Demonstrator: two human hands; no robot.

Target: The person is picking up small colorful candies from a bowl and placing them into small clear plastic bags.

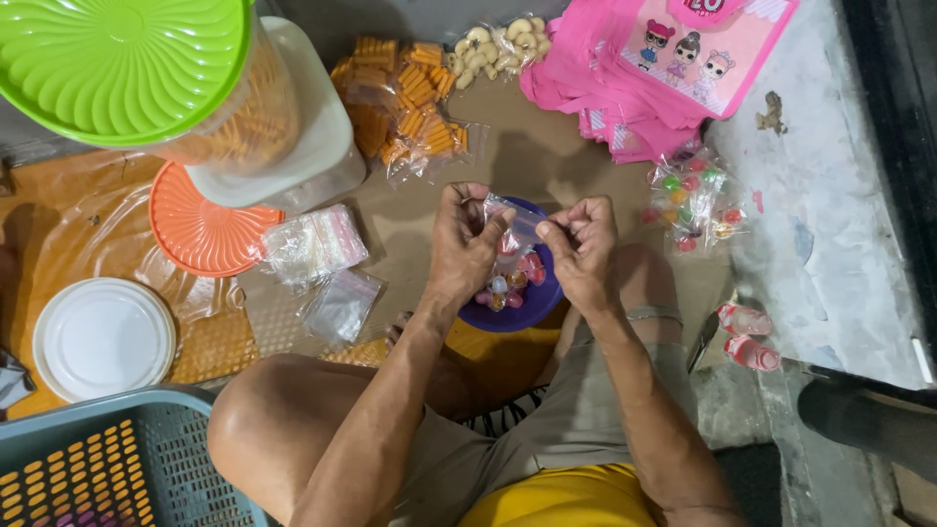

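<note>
My left hand [464,244] and my right hand [584,249] both pinch the top of a small clear plastic bag [515,226] holding a few coloured candies. The bag hangs over a purple bowl [532,310] of round coloured candies on the floor between my knees. A stack of empty small clear bags [314,244] and one loose bag [341,306] lie to the left of my left hand.
Filled candy bags [691,200] lie to the right, pink printed bags [664,68] behind them. Packets of orange snacks [405,102] and pale snacks [498,44] sit at the back. Green-lidded container [127,59], orange lid [200,229], white lid [102,337], blue-grey basket [98,459] are left.
</note>
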